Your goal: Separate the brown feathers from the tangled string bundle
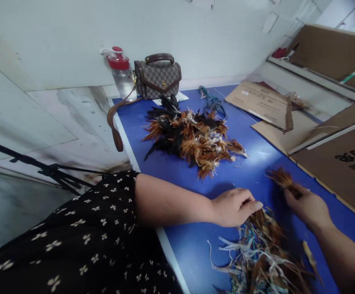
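My left hand [234,206] rests on the blue table [257,159], fingers curled and pinched at the top of a loose heap of brown feathers and pale string [260,253]. My right hand [307,206] is closed round a small bunch of brown feathers [280,177], held just above the table to the right. A large pile of orange, brown and black feathers [192,139] lies further back in the middle of the table.
A patterned handbag [157,79] with a brown strap and a red-capped water bottle [120,73] stand at the table's far corner. Flattened cardboard [333,139] covers the right side. A teal string bundle [211,100] lies behind the pile. A black tripod leg [43,167] stands left.
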`<action>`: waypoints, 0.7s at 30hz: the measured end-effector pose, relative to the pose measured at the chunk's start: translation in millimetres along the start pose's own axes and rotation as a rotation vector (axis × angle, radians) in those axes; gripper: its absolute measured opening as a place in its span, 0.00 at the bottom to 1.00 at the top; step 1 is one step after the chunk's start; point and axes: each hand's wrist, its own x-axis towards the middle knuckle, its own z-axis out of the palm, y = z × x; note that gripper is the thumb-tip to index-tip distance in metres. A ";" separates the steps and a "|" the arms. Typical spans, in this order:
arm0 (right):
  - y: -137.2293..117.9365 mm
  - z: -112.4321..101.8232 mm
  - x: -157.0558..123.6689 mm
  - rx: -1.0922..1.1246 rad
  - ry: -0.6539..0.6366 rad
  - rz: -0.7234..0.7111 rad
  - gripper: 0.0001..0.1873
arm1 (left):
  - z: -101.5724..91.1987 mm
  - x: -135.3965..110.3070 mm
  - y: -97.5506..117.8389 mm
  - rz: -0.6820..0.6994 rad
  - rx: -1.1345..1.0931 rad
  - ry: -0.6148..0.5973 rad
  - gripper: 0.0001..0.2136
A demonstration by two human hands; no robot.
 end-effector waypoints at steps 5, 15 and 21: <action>-42.7 -1.4 13.5 0.080 0.062 -0.122 0.30 | 2.6 1.6 0.7 0.016 0.029 -0.028 0.17; -169.7 52.5 56.4 0.355 -0.166 -0.401 0.24 | 3.1 7.2 -7.5 0.013 -0.052 -0.056 0.22; -163.3 51.2 52.1 0.446 -0.258 -0.280 0.21 | 4.5 7.4 -9.6 0.042 -0.058 -0.071 0.20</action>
